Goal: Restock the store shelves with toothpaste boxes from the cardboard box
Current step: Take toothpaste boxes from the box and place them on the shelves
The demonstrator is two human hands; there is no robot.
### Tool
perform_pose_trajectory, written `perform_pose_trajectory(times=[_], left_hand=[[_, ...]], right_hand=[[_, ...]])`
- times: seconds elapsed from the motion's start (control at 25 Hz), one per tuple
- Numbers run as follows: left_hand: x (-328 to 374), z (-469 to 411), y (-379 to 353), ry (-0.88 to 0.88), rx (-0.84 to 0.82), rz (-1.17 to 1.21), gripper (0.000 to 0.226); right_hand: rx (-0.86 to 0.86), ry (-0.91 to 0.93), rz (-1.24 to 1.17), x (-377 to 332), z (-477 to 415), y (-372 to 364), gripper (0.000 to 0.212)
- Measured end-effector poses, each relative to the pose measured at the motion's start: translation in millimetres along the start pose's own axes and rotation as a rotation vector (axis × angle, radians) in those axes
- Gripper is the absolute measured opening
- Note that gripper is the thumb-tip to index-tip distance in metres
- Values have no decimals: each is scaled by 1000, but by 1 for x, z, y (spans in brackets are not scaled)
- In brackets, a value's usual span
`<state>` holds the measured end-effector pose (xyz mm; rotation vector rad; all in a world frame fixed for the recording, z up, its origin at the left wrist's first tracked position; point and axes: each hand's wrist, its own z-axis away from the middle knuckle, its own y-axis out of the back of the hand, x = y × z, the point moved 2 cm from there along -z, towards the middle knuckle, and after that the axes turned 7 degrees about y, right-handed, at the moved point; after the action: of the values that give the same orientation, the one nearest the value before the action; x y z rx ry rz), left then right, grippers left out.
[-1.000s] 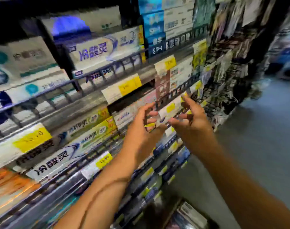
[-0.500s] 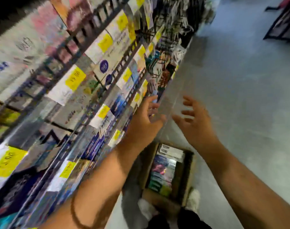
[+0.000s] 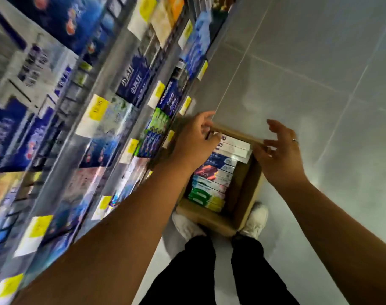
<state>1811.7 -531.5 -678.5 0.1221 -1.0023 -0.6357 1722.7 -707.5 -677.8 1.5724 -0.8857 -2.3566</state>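
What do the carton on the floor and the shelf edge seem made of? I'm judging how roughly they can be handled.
Cardboard box: plain brown matte cardboard, unprinted walls. Shelf edge: probably metal, grey and glossy with light streaks, though blurred.

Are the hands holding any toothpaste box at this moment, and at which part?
No. Both the left hand and right hand are open and empty above the cardboard box; the toothpaste boxes lie inside it.
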Motion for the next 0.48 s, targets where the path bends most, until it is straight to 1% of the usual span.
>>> perform_pose_trajectory(times=[0.24,0.36,0.48], left_hand=[[-116,-95,-68,77,-70,-172,54],[-167,-136,-102,113,-120,-254,58],[-210,-169,-126,93,-148,-381,69]], right_hand=[[-102,-100,84,139,-47,-84,61],[-86,-158,126,201,-68,-120,59],[-85,-251,173,247,-84,-147,60]])
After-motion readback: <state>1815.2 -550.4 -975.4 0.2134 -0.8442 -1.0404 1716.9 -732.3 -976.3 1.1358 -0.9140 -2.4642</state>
